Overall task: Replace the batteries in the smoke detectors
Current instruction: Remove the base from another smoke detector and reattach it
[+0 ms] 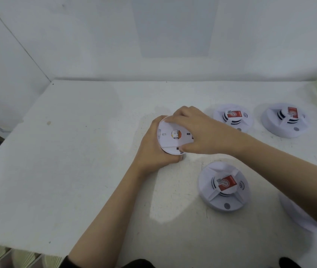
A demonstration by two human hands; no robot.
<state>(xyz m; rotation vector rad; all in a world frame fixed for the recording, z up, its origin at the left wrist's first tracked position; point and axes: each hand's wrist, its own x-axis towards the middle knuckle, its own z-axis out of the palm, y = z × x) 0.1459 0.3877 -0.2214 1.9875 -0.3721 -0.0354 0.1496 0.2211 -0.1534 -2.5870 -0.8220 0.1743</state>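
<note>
Head view: fingers (pixel 180 114) are curling tight round the upturned smoke detector (pixel 170 141), left hand (pixel 153 151) cupping its near rim, right hand (pixel 202 132) clamping across the top, around the middle of the table (pixel 76 151); a second detector (pixel 224 187) is sitting nearby, right.

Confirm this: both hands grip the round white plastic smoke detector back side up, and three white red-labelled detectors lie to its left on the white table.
Wrong side. The head view shows the left hand and right hand gripping the round white smoke detector back side up, but the near red-labelled detector, the far one and the farthest-right one lie to its right on the white table.
</note>
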